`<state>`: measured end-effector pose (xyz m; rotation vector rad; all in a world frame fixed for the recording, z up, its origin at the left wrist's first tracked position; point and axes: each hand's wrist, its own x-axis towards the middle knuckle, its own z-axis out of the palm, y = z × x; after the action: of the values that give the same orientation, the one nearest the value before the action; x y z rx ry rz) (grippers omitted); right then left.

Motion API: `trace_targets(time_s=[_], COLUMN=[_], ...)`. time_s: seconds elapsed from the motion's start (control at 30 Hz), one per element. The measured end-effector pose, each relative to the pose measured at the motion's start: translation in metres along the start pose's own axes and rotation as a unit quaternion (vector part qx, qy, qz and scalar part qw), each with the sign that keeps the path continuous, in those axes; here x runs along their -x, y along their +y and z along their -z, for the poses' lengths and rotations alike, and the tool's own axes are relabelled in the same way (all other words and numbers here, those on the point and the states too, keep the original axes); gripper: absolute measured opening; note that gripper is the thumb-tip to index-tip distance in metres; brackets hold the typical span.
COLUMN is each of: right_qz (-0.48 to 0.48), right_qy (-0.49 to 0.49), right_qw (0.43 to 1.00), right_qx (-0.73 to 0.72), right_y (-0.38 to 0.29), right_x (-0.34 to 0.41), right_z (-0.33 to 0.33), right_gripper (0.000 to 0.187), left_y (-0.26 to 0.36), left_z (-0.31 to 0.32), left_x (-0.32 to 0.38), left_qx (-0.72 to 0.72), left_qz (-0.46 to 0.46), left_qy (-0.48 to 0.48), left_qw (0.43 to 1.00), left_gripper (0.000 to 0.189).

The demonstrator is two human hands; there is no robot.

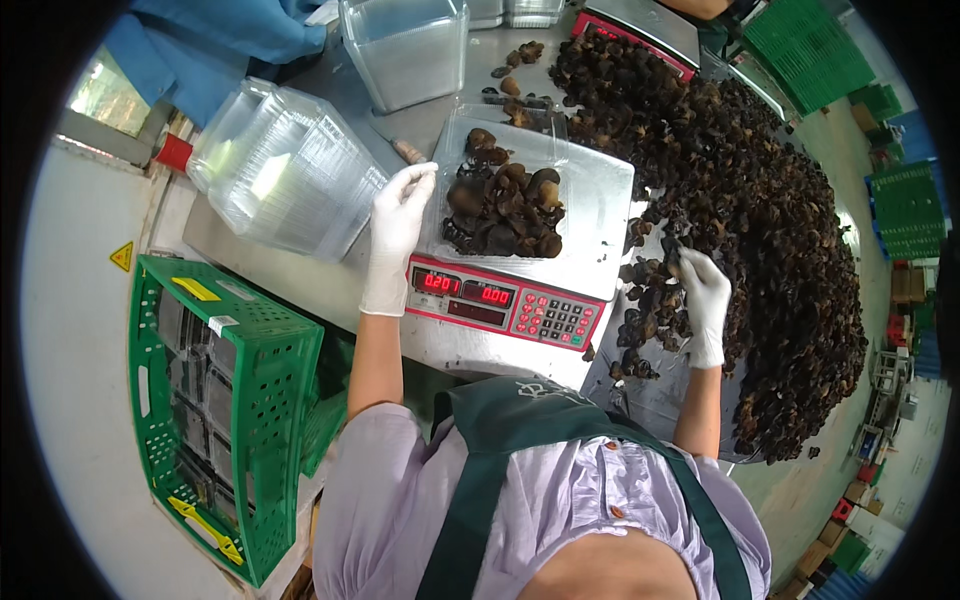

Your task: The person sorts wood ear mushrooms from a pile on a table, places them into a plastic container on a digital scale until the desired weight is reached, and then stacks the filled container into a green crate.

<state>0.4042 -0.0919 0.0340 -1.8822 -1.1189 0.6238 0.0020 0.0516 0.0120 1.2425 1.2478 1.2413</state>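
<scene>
A clear plastic clamshell container [499, 253] rests on the steel pan of a digital scale [600, 225], whose display shows red lit digits. Dark wood ear mushrooms [510, 206] are heaped inside it. My left hand [400, 225], in a white glove, is at the container's left side, fingers drawn together; whether they grip its rim cannot be made out. Right of the scale, my right hand [703, 292], also gloved, pinches a piece of dark mushroom [671, 253] over loose pieces. A large pile of the same mushrooms [780, 247] spreads along the table's right side.
Nested clear containers [292, 165] lie left of the scale; another stack [405, 56] stands behind. A tool with a wooden handle [409, 152] lies near my left hand. A green crate [277, 375] holding packed containers stands lower left. A second scale [645, 30] is at the far end.
</scene>
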Motion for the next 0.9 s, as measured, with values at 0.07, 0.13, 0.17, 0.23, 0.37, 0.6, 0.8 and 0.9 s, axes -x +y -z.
trace_targets(time_s=[0.07,0.13,0.17,0.23,0.37,0.6,0.8,0.9], right_qz=[-0.037,-0.086,-0.103,-0.154,-0.216,0.002,0.095,0.172], right_qy=[0.031,0.049,0.059,0.096,-0.032,-0.019,-0.148,-0.205], right_qw=[0.997,0.991,0.986,0.978,0.93,0.928,0.975,0.953], right_qx=[0.058,0.094,0.121,0.104,0.295,0.372,0.134,0.141], right_y=[0.057,0.08,0.082,0.104,0.097,0.068,-0.076,-0.13], right_x=[0.02,0.04,0.048,0.06,0.064,0.018,-0.069,-0.106], right_z=[0.033,0.054,0.062,0.078,0.091,0.086,-0.028,-0.1], right_gripper=[0.017,0.018,0.017,0.016,0.022,0.037,0.044,0.047], left_y=[-0.001,0.0,0.0,0.001,-0.005,-0.002,0.006,0.013], left_z=[-0.005,-0.004,-0.002,-0.007,-0.002,-0.003,-0.008,-0.016], left_x=[-0.004,-0.005,-0.004,-0.005,-0.003,0.001,0.015,0.025], left_qx=[0.005,-0.033,-0.029,-0.01,-0.018,-0.038,-0.1,-0.206], left_qz=[0.007,0.021,0.018,0.01,0.003,-0.081,-0.036,-0.063], left_qy=[-0.006,-0.003,0.003,0.004,0.027,0.042,0.025,-0.002], left_qw=[1.0,0.999,0.999,1.0,0.999,0.995,0.994,0.977], left_gripper=[0.022,0.022,0.022,0.022,0.022,0.021,0.034,0.04])
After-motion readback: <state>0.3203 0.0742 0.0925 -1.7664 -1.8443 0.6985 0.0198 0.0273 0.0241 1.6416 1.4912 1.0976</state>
